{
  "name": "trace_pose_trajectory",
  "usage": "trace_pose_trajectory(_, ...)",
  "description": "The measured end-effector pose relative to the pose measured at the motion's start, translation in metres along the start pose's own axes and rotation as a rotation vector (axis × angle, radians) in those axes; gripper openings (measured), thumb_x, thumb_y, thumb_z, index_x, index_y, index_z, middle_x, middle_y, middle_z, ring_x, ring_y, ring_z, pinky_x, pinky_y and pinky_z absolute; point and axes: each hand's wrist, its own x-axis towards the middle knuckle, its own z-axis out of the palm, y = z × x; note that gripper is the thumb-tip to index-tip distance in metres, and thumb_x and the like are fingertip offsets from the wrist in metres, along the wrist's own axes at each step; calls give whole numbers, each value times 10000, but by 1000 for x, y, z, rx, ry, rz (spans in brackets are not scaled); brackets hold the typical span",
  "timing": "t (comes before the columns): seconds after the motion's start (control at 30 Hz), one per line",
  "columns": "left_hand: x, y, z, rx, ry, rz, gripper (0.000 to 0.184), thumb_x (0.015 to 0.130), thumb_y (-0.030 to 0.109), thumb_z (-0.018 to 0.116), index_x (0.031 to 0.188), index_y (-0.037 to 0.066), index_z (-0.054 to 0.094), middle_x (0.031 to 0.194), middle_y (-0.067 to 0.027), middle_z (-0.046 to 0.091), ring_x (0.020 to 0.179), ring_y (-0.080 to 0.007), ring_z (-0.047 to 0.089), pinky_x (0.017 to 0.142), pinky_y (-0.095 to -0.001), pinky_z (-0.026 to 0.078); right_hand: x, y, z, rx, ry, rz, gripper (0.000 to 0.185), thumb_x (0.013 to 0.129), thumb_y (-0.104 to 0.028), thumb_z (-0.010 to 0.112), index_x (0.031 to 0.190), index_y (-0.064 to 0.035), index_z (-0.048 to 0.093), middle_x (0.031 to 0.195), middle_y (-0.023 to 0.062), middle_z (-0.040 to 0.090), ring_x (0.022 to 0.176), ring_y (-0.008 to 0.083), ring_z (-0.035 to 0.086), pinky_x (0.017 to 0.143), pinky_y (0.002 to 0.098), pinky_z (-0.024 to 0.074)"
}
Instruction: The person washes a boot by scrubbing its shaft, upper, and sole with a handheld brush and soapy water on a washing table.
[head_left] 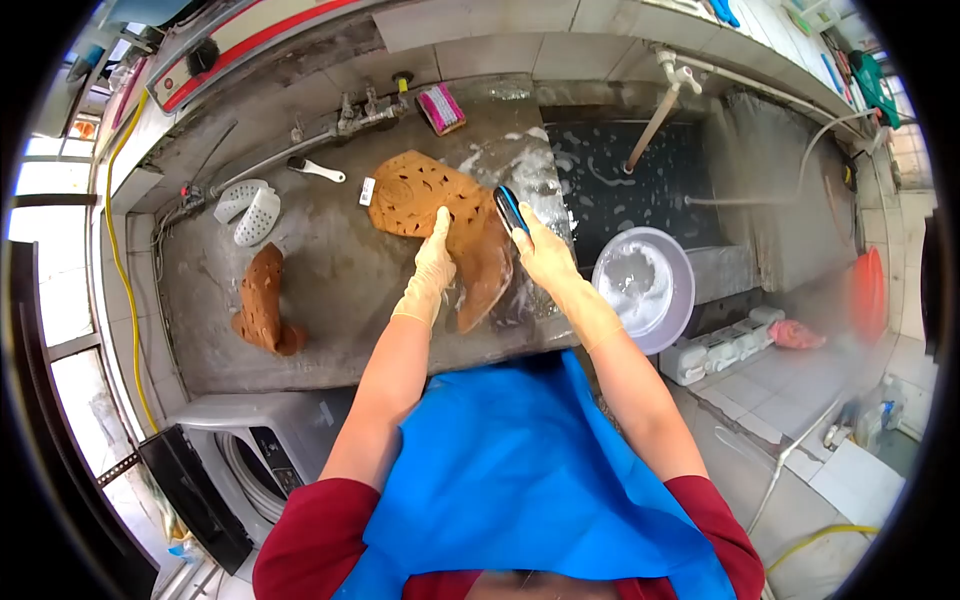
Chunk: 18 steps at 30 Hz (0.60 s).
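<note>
A brown boot (405,193) with cut-out holes lies on its side on the grey counter (345,290). Its foot end is wet and darker. My left hand (435,270), in a pale yellow glove, grips the boot at its near edge, thumb on top. In my gloved right hand (548,255) is a brush (510,208) with a black and blue handle, held against the boot's right side; its bristles are hidden. A second brown boot (261,300) with similar holes rests farther left. Beside the first boot's shaft sits a small white tag (367,192).
White perforated shoe inserts (248,210), a white-handled brush (317,170) and a pink-and-white pad (441,108) lie on the counter. At right are a sink (640,150) of dark sudsy water and a round basin (683,290) with suds. A washing machine (255,440) stands below left.
</note>
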Motion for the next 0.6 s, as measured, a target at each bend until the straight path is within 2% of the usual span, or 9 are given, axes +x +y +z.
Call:
trace_pose_trajectory(0.1,9,9,25,-446,-129,-143,578,965,462,558,1408,103,466,1373,-83,543,1187,-222,545,1042,-378,417,7,12,19,-54,13,-20,556,999,-258,444,1503,-82,287,1225,303,577,1122,425,582,998,453,437)
trace_pose_trajectory(0.17,-5,18,48,-344,-123,-175,552,1001,456,461,1421,97,458,1392,-53,531,1278,-237,476,1118,-413,352,-7,9,40,-57,146,-53,568,1001,-229,419,1493,4,258,1173,311,582,1062,432,596,973,461,451)
trace_pose_trajectory(0.23,-27,23,65,3,-127,33,535,989,456,489,1335,51,544,1292,-78,594,1158,-220,556,1022,-368,440,-35,-37,26,68,-140,197,580,1000,-218,409,1499,17,230,1244,345,525,1037,424,597,941,464,466)
trace_pose_trajectory(0.3,-51,34,82,303,107,-82,537,983,447,517,1289,8,570,1224,-88,618,1083,-192,584,930,-330,485,-39,-32,47,52,-5,69,594,1003,-227,404,1507,15,206,1204,346,548,976,444,610,888,469,487)
trace_pose_trajectory(0.37,-54,15,85,356,64,241,526,984,430,536,1297,9,570,1248,-69,612,1077,-183,583,911,-313,486,-23,-16,57,45,121,3,602,1007,-244,398,1514,7,192,1118,332,602,911,471,625,831,481,506)
trace_pose_trajectory(0.43,-45,-5,79,474,44,431,559,984,462,526,1301,4,572,1248,-89,616,1095,-204,580,930,-332,479,19,-14,27,72,108,166,590,1008,-248,408,1511,-11,213,1201,338,566,992,458,611,837,486,505)
trace_pose_trajectory(0.47,-47,0,82,540,135,240,566,977,443,545,1348,17,519,1214,-81,632,1061,-212,597,917,-330,491,26,-13,22,164,177,89,589,1004,-252,424,1509,-25,225,1195,321,574,974,453,616,848,490,498)
trace_pose_trajectory(0.53,-51,8,74,761,170,117,596,963,432,572,1385,21,477,1152,-78,657,962,-233,633,859,-342,521,-1,-13,41,198,179,75,588,1001,-245,426,1510,-25,228,1194,308,581,969,452,617,870,488,488)
trace_pose_trajectory(0.6,-51,16,75,561,165,-33,595,948,452,586,1318,-12,529,1122,-78,665,898,-238,649,807,-357,536,-44,-11,62,256,157,5,583,994,-223,430,1509,-28,239,1205,297,586,990,433,618,915,487,469)
